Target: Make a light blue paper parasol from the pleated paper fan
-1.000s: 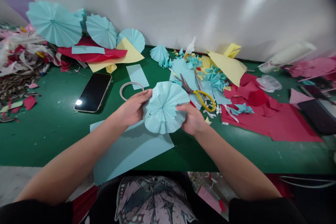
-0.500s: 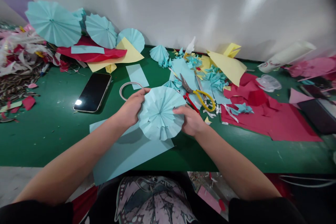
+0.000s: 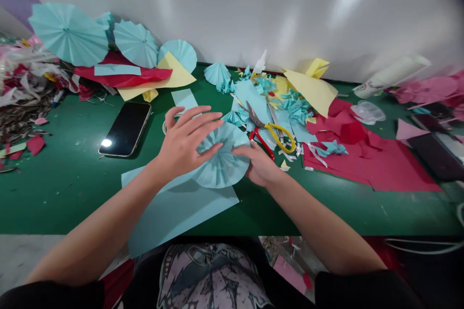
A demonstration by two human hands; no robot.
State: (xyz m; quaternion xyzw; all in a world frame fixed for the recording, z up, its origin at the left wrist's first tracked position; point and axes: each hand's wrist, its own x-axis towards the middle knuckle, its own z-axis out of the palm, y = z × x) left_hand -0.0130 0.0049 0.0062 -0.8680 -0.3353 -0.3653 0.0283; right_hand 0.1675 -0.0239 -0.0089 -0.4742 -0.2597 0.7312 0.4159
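A round, pleated light-blue paper rosette (image 3: 226, 169) is held above the green table, pinched at its right edge by my right hand (image 3: 261, 164). My left hand (image 3: 186, 142) hovers over the rosette's left side, its fingers spread and the thumb pointing at the middle. It hides part of the rosette, and I cannot tell whether it touches the paper. Beneath lies a large light-blue paper sheet (image 3: 181, 217) reaching over the table's front edge. A roll of tape (image 3: 164, 128) is mostly hidden behind my left hand.
Left of my hands lies a phone (image 3: 125, 129). Yellow-handled scissors (image 3: 270, 128) and a red-handled tool (image 3: 263, 142) lie to the right among paper scraps. Red paper sheets (image 3: 398, 164) cover the right side. More blue rosettes (image 3: 72, 34) lean against the wall.
My left hand has let go of the rosette's left edge and moved over it, fingers spread. My right hand keeps its hold. The view has shifted slightly.
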